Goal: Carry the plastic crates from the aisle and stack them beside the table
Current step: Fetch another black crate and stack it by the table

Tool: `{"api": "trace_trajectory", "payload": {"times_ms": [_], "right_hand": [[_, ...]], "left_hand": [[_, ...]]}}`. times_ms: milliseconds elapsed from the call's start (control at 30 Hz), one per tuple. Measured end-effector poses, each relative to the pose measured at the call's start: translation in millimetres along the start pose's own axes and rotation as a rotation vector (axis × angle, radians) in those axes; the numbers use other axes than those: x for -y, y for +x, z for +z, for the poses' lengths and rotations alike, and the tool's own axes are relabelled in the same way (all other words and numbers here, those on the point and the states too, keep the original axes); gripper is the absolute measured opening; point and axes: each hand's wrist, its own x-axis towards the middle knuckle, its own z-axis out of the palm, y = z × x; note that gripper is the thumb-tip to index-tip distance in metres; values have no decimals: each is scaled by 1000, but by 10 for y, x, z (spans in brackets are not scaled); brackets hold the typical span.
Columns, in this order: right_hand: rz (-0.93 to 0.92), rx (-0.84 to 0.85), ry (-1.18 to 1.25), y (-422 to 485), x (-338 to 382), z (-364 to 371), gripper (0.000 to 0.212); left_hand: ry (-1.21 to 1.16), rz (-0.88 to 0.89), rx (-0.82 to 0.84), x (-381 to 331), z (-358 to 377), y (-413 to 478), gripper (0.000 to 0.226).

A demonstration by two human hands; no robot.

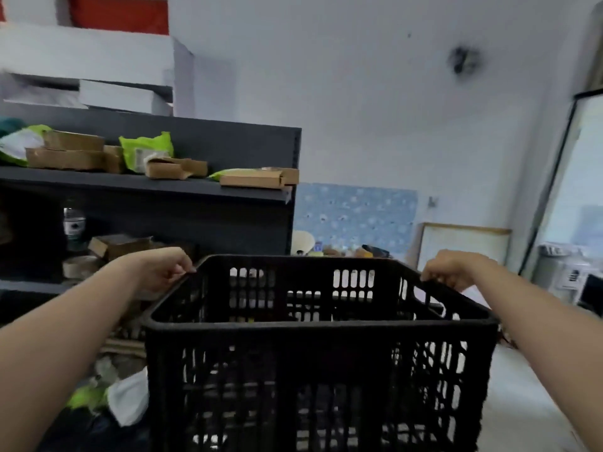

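Note:
A black slotted plastic crate point(319, 370) fills the lower middle of the head view, held up in front of me. My left hand point(163, 272) grips the crate's left rim near its far corner, fingers curled over the edge. On the opposite side, my right hand point(452, 270) grips the right rim the same way. The crate looks empty inside. Both forearms stretch out along its sides.
A dark metal shelf unit point(195, 190) with cardboard boxes and green packets stands close on the left. White and green bags point(127, 399) lie on the floor beneath it. A framed board point(463, 246) leans on the far wall. An appliance point(567, 275) sits at the right.

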Motion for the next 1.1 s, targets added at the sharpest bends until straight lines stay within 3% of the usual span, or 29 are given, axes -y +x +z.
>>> {"api": "trace_trajectory", "payload": {"times_ms": [133, 267, 467, 600, 767, 900, 1100], "right_hand": [[51, -160, -22, 267, -732, -613, 20], [122, -231, 16, 571, -1310, -970, 25], [208, -303, 143, 1441, -1956, -1009, 7], [263, -332, 187, 2136, -2125, -904, 11], [360, -276, 263, 3279, -2262, -774, 32], [407, -245, 310, 4192, -2258, -703, 30], [470, -254, 230, 5475, -2481, -531, 26]], "left_hand": [[28, 19, 59, -449, 1078, 452, 32], [30, 15, 109, -773, 1872, 918, 24], [23, -8, 155, -1118, 2731, 1926, 27], [52, -46, 163, -1252, 3243, 2818, 30], [42, -139, 199, -1270, 3713, 4069, 33], [-25, -184, 233, -1317, 3978, 4943, 34], [-67, -214, 198, -1395, 4377, 5941, 16]]}}
